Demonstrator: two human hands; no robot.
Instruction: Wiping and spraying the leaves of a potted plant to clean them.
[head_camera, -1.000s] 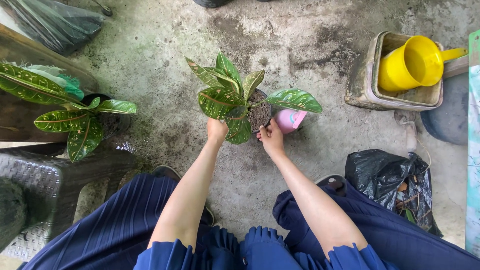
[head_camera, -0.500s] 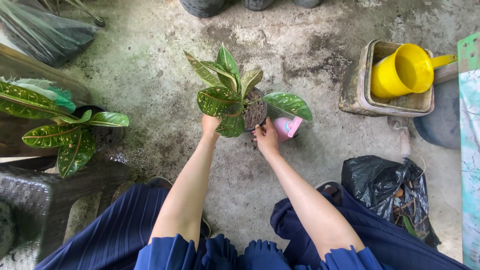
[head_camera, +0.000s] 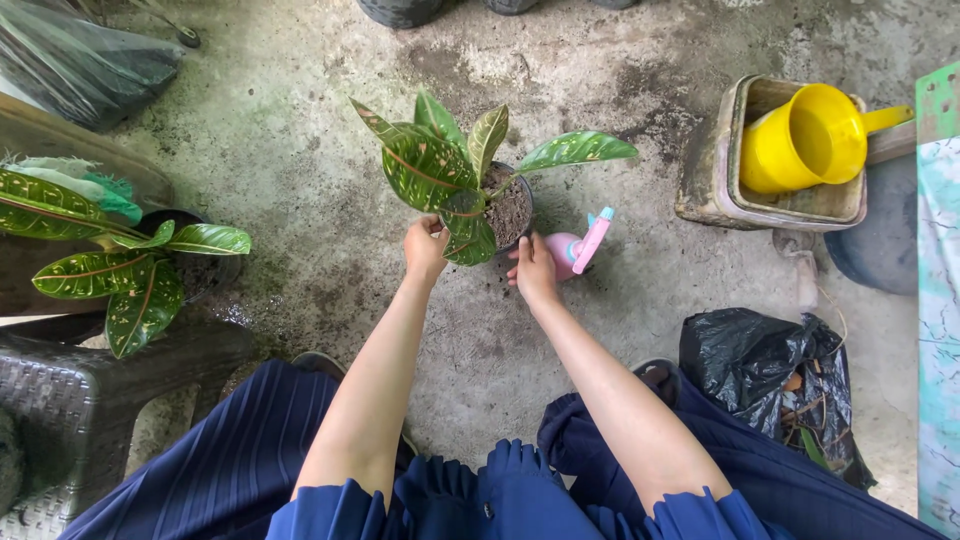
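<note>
A small dark pot (head_camera: 512, 208) filled with soil holds a plant with green, pink-veined leaves (head_camera: 430, 165) and stands on the concrete floor. My left hand (head_camera: 424, 248) grips the pot's near left side, partly under a leaf. My right hand (head_camera: 533, 267) holds the pot's near right side. A pink spray bottle (head_camera: 578, 248) lies on the floor just right of my right hand, touching or nearly touching it.
A second potted plant (head_camera: 120, 262) sits at the left above a dark woven stool (head_camera: 90, 400). A yellow watering jug (head_camera: 805, 140) rests in a beige tub (head_camera: 715, 175) at upper right. Black plastic bags lie at right (head_camera: 770, 385) and upper left (head_camera: 80, 60).
Both hands stay on the pot. The pot and plant sit slightly farther away and turned, and the view has shifted a little.
</note>
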